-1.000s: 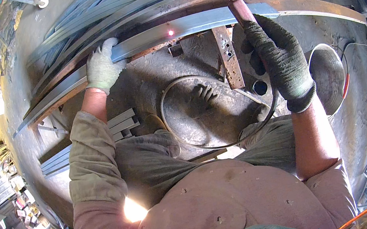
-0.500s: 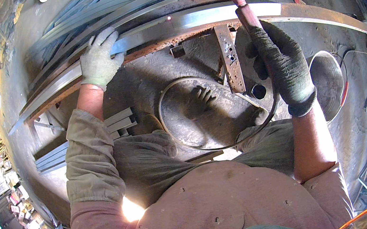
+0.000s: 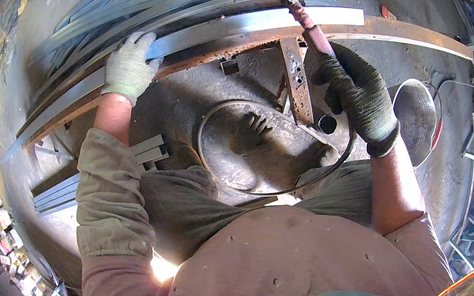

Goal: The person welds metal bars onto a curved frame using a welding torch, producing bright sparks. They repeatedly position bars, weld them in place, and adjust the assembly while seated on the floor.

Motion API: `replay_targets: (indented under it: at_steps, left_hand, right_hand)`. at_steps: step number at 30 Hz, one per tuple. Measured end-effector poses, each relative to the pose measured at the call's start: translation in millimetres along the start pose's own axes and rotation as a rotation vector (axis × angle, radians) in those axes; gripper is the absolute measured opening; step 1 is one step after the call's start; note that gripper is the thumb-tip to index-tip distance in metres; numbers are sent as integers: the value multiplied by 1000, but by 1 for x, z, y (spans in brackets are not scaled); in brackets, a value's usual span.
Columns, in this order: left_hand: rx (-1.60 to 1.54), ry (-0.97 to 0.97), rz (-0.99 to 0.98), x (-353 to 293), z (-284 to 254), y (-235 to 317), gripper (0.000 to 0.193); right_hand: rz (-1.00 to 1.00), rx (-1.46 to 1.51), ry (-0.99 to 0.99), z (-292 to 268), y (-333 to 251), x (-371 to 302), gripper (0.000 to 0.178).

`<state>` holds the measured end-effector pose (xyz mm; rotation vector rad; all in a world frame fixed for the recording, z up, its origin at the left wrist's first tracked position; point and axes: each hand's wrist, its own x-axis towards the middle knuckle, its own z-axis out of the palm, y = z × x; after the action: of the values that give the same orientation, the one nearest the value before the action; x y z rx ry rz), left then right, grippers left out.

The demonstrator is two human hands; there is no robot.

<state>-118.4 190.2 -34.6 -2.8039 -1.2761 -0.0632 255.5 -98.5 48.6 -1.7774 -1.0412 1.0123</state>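
My left hand (image 3: 130, 67), in a pale work glove, grips a long silvery metal tube (image 3: 186, 40), with the fingers over its far side and the thumb at the near edge. The tube lies along a rusty steel beam (image 3: 198, 57). A small reddish mark shows on the tube right of this hand. My right hand (image 3: 362, 94), in a dark knit glove, is closed around the handle of a welding torch (image 3: 316, 42). The torch's nozzle points up and left, beyond the tube, and seems apart from it.
Long metal bars (image 3: 164, 1) lie piled on the floor beyond the beam. A drilled rusty bracket (image 3: 296, 79) juts toward me from it. A cable loop (image 3: 205, 159) lies between my legs. At right stands a metal bucket (image 3: 417, 119); shorter tubes (image 3: 58, 195) lie at left.
My right hand has drawn the torch a little toward me, and its nozzle is lower in view. The glowing spot on the tube has dimmed. My left hand keeps its grip.
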Motion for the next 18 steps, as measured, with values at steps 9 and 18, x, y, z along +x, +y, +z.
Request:
replay_targets:
  at_steps: [9, 18]
  left_hand:
    - [-215, -73, -109, -43, -97, 122, 99]
    - [-929, -3, 75, -61, -67, 235, 87]
  right_hand:
    - [17, -151, -10, 13, -1, -12, 35]
    - [110, -116, -112, 30, -14, -29, 36]
